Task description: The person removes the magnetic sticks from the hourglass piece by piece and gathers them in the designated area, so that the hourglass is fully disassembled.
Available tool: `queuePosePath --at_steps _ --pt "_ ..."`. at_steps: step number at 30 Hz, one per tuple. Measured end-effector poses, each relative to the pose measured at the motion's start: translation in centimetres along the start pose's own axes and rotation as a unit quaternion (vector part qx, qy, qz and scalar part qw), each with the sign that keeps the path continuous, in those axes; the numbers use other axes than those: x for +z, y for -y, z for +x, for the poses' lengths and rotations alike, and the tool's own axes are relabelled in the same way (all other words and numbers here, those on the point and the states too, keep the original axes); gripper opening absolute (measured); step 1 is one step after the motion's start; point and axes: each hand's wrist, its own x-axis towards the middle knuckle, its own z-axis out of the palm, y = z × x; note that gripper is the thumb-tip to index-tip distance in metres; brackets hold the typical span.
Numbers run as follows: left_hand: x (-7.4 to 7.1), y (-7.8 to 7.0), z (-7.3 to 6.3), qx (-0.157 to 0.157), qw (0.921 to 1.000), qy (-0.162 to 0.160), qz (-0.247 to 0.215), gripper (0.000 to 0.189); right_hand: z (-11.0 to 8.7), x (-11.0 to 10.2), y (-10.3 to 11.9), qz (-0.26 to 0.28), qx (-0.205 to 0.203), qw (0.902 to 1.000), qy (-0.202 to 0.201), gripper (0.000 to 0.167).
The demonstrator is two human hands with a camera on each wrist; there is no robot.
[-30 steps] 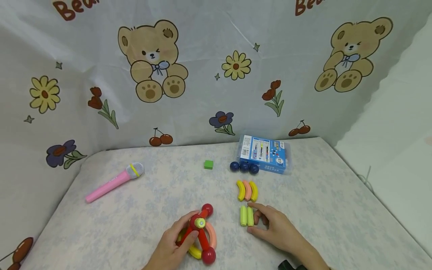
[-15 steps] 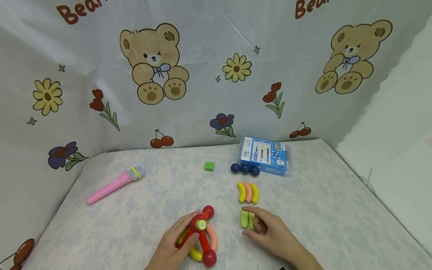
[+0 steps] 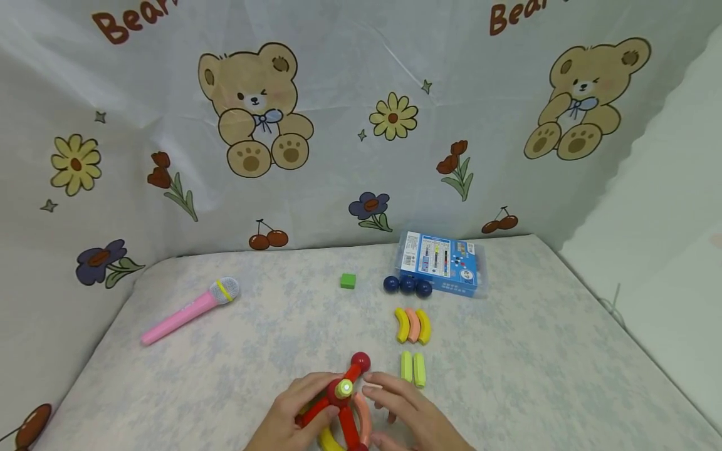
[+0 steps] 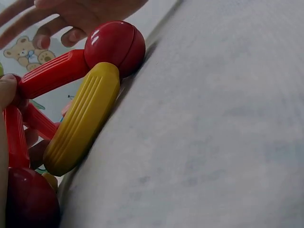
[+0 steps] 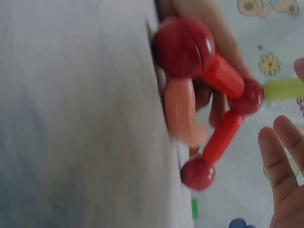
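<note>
My left hand [image 3: 293,410] grips a toy frame of red balls and rods, its fingers and thumb about the red top ball [image 3: 334,393]. A light green rod [image 5: 282,89] sticks up from that ball. Red rods [image 3: 348,427] slope down to lower red balls [image 4: 116,47], which curved yellow [image 4: 85,118] and salmon [image 5: 179,109] pieces join near the tabletop. Just right of the frame, my right hand [image 3: 414,413] is spread with nothing in it. Its fingers [image 5: 280,166] appear apart from the frame in the right wrist view.
Two light green rods [image 3: 413,369] lie beyond my right hand. Behind them are curved yellow and salmon pieces [image 3: 413,326], three dark blue balls [image 3: 407,285] and a blue box [image 3: 440,263]. A green block [image 3: 348,281] and a pink microphone [image 3: 188,312] lie farther left.
My right hand has left the two light green rods and come left and nearer, beside the frame. The left hand keeps its grip; the frame has shifted slightly right and nearer.
</note>
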Motion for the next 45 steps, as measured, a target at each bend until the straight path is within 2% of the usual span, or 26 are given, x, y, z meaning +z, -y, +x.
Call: queuePosePath --at_steps 6,10,14,18,21,23,25,28,32,36,38,40,42,45 --pt "0.1 0.2 -0.2 0.028 0.9988 0.007 0.038 0.039 0.0 1.0 0.2 -0.03 -0.081 0.9952 0.044 0.071" --pt "0.1 0.1 -0.4 0.01 0.999 0.011 0.042 0.039 0.2 1.1 0.1 -0.013 -0.099 0.9934 0.056 0.07" --pt "0.1 0.1 -0.5 -0.016 0.9992 0.022 0.028 0.039 0.1 0.9 0.2 -0.001 -0.068 0.9958 0.061 0.07" --pt "0.1 0.2 -0.5 -0.021 0.9993 0.024 0.019 0.039 -0.1 0.9 -0.3 0.039 0.02 0.9956 0.082 0.056" --pt "0.2 0.3 -0.5 -0.006 0.9996 0.011 0.024 0.04 0.0 1.0 -0.7 0.074 0.073 0.9911 0.083 0.045" --pt "0.3 0.4 -0.5 0.008 0.9995 0.001 0.03 0.04 0.1 1.1 -0.6 0.078 0.071 0.9925 0.063 0.041" --pt "0.3 0.5 -0.5 0.019 0.9992 -0.008 0.035 0.04 0.0 1.1 -0.3 0.062 0.038 0.9969 0.031 0.043" --pt "0.4 0.5 -0.5 0.017 0.9993 -0.009 0.031 0.04 0.1 0.9 0.2 0.028 -0.001 0.9996 -0.004 0.042" --pt "0.3 0.4 -0.5 0.01 0.9997 -0.006 0.021 0.04 0.3 0.7 0.4 0.023 -0.002 0.9995 -0.023 0.036" --pt "0.1 0.5 -0.5 0.021 0.9996 -0.016 0.008 0.041 0.4 0.5 0.3 0.042 0.0 0.9988 -0.027 0.032" --pt "0.0 0.4 -0.4 0.005 0.9993 -0.035 -0.005 0.04 0.4 0.4 0.2 0.047 0.001 0.9988 -0.011 0.028" --pt "-0.1 0.3 -0.3 -0.024 0.9978 -0.057 -0.024 0.039 0.4 0.2 0.2 0.053 0.025 0.9982 0.013 0.025" --pt "-0.2 0.2 -0.1 -0.054 0.9949 -0.077 -0.037 0.038 0.4 0.0 0.4 0.054 0.072 0.9955 0.03 0.023" --pt "-0.2 -0.1 0.1 -0.097 0.9904 -0.083 -0.054 0.04 0.4 -0.5 0.5 0.056 0.142 0.9879 0.028 0.026"
